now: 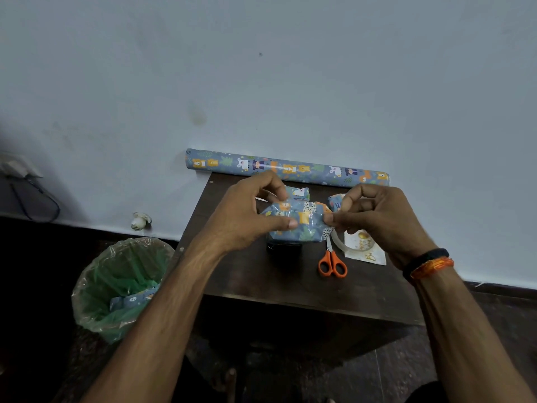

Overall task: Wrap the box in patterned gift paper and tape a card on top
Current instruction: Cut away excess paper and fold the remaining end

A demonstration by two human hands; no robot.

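Note:
The box [299, 225], covered in blue animal-print gift paper, is held above the dark table [261, 274]. My left hand [247, 216] grips its left end, thumb pressing on the top face. My right hand [377, 219] pinches the paper at the right end. A white card [367, 248] with gold lettering lies on the table to the right, partly hidden by my right hand. A clear tape roll [338, 241] sits beside the card.
The gift paper roll [287, 168] lies along the wall at the table's back edge. Orange-handled scissors [332, 264] lie in front of the box. Two more wrapped pieces [299, 193] sit behind it. A bin [116, 286] with a green liner stands left of the table.

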